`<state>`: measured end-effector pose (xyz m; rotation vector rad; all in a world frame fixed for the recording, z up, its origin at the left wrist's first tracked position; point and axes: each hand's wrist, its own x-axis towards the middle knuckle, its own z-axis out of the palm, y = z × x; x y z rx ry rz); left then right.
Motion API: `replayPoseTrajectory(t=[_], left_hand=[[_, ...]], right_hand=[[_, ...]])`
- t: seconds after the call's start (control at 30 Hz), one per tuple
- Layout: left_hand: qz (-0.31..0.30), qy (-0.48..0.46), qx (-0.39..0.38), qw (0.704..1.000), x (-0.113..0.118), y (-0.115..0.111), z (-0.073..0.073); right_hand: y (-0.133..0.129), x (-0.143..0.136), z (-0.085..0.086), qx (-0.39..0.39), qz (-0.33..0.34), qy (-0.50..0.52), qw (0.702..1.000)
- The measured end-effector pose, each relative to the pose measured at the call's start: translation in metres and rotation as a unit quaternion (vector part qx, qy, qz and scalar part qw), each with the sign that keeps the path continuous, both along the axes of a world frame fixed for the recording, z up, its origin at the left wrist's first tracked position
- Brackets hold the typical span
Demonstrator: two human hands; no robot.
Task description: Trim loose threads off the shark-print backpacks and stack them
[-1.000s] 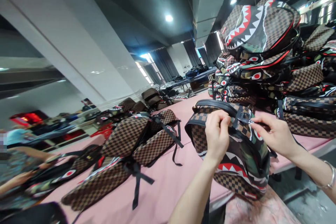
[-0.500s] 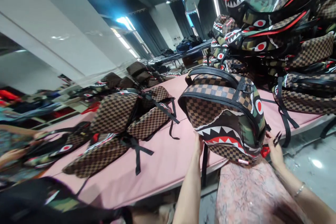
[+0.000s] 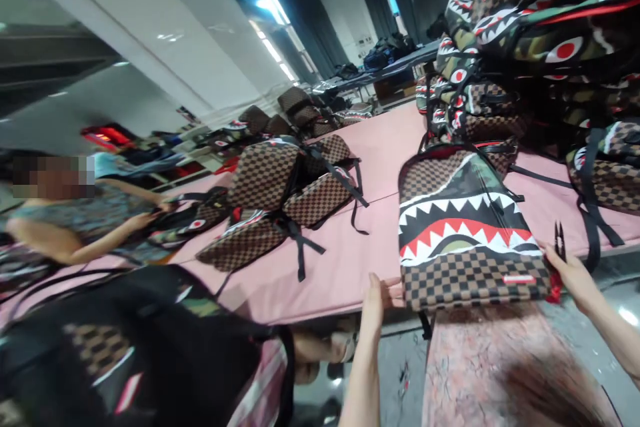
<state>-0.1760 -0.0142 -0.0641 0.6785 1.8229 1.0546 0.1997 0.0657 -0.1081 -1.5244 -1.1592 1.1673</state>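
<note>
A backpack (image 3: 465, 233) with brown-and-black checks, camouflage and a shark-mouth print stands at the front edge of the pink table, its front panel facing me. Against its lower left side is my left hand (image 3: 381, 293), thumb up and fingers reaching behind the bag, holding it. My right hand (image 3: 570, 273) is at the lower right side, closed around small thread snips (image 3: 559, 241) whose dark pointed blades stick up; a red part shows below the fingers. That hand's fingertips also meet the bag's edge. The backpack's back and straps are mostly hidden.
Checked backpacks (image 3: 265, 177) lie across the pink table (image 3: 345, 267) to the left. A tall pile of shark-print bags (image 3: 565, 47) rises at the right. A black bag (image 3: 165, 340) fills the near left. A person (image 3: 85, 213) handles another bag beyond it.
The backpack has tipped so its front panel faces me and its top handle is out of sight. Both hands have stayed at its sides. My view has swung left, bringing a person into sight.
</note>
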Motion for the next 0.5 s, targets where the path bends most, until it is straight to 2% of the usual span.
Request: replayPoseTrajectory(t=[0.07,0.13,0.2,0.3,0.4,0.47,0.5], left_hand=[[0.028,-0.097,-0.008,0.995,0.003,-0.021,-0.008],[0.082,-0.164,0.007,0.983,0.015,-0.038,-0.019],[0.152,-0.191,0.044,0.969,0.034,-0.054,-0.029],[0.245,-0.166,0.105,0.950,0.075,-0.075,-0.036],[0.275,-0.109,0.131,0.946,0.109,-0.090,-0.031],[0.263,-0.024,0.133,0.955,0.112,-0.098,-0.016],[0.250,0.036,0.137,0.958,0.105,-0.102,-0.004]], right_hand=[[-0.009,0.002,-0.018,-0.054,0.009,-0.044,0.998],[-0.019,0.001,-0.037,-0.070,-0.009,-0.111,0.991],[-0.027,0.002,-0.051,-0.056,-0.024,-0.130,0.990],[-0.036,0.005,-0.057,-0.038,-0.023,-0.101,0.994],[-0.043,0.008,-0.056,-0.041,-0.006,-0.124,0.991],[-0.051,0.007,-0.056,-0.051,0.013,-0.160,0.986],[-0.057,0.004,-0.056,-0.054,0.019,-0.175,0.983]])
